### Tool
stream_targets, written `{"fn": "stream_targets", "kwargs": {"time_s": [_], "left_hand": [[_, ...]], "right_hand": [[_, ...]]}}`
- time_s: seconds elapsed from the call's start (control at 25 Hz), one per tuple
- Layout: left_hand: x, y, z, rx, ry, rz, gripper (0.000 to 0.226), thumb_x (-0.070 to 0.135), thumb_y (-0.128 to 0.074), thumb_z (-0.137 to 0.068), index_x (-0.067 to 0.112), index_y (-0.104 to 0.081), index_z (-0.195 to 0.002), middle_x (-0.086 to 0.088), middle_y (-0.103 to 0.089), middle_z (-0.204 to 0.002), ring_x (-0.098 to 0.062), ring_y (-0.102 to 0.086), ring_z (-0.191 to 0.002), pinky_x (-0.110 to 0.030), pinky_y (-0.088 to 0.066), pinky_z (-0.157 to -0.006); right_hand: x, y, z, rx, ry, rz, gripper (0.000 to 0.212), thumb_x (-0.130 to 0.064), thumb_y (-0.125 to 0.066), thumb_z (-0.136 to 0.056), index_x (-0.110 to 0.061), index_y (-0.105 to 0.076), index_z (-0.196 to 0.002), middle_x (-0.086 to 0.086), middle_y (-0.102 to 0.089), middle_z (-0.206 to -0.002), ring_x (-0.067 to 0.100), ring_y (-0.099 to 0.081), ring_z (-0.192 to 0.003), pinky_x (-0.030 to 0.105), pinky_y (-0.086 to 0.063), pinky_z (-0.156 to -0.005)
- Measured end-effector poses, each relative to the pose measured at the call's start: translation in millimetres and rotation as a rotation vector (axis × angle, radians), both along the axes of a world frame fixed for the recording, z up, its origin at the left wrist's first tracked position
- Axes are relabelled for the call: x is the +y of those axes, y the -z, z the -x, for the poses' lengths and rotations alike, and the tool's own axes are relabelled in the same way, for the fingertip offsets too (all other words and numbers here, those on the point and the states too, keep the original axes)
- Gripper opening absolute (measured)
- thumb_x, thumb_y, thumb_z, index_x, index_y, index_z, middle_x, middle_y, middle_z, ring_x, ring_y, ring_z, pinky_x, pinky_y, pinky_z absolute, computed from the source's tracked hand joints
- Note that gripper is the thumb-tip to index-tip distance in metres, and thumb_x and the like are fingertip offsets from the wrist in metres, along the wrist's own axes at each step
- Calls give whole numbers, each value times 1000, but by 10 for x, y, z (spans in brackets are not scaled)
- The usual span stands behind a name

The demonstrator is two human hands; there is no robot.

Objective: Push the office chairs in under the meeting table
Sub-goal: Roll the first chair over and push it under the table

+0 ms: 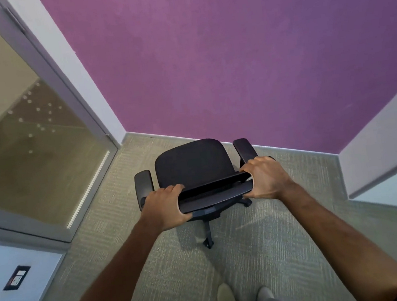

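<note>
A black office chair (194,165) with two armrests stands on the carpet in front of me, its seat facing a purple wall. I look down on its backrest from behind. My left hand (165,208) grips the left end of the backrest's top edge. My right hand (266,178) grips the right end of that edge. Part of the chair's wheeled base (208,234) shows below the backrest. No meeting table is in view.
The purple wall (231,58) stands close behind the chair. A glass door or panel in a white frame (30,151) is on the left. A white wall corner (381,165) juts in at the right. Grey-green carpet (291,239) lies around my feet (245,297).
</note>
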State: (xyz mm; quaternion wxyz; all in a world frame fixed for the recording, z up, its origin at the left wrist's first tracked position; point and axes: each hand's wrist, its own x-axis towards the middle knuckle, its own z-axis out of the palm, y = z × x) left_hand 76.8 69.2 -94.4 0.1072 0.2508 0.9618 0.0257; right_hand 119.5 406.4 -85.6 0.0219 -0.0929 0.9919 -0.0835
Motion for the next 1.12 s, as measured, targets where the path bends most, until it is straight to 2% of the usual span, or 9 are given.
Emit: {"fn": "stream_targets", "kwargs": {"time_s": [0.2,0.48,0.72,1.0,1.12], "left_hand": [[94,16,-381,9,94,-15,87,77,-61,-75,29,-50,-146,8,-67,-134,-19,-64,-120,-42,-51,-102],[269,36,-936,0,241,-64,84,76,-57,-73,27,-53,-142,10,-68,-129,-16,-64,-114,-41,-50,-101],[486,76,-1454,-3,385,-60,88,75,-58,-72,28,-50,-146,12,-65,-136,-14,-61,-122,-38,-47,-106],[724,46,-1988,-31,588,-75,85,76,-65,-77,28,-53,-146,12,-64,-137,-15,-61,-122,-37,-46,-103],[837,-6,-2115,-49,689,-82,86,74,-59,-75,26,-54,-147,10,-64,-141,-18,-61,-126,-38,-44,-104]], "right_hand": [[85,33,-628,-9,74,-17,77,-90,-59,-66,-30,-76,-113,-8,-74,-100,19,-68,-94,42,-52,-97],[161,99,-1677,21,218,0,77,-83,-58,-66,-26,-77,-114,-5,-74,-98,23,-70,-95,43,-53,-96],[209,168,-2648,51,377,-5,75,-81,-61,-64,-27,-77,-113,-7,-74,-98,23,-70,-97,41,-52,-97],[17,283,-3828,112,589,12,70,-80,-63,-66,-26,-76,-109,-7,-73,-94,22,-68,-90,41,-50,-87],[-132,307,-4238,130,698,5,67,-79,-66,-67,-25,-75,-106,-5,-70,-91,23,-67,-87,41,-50,-86]]}}
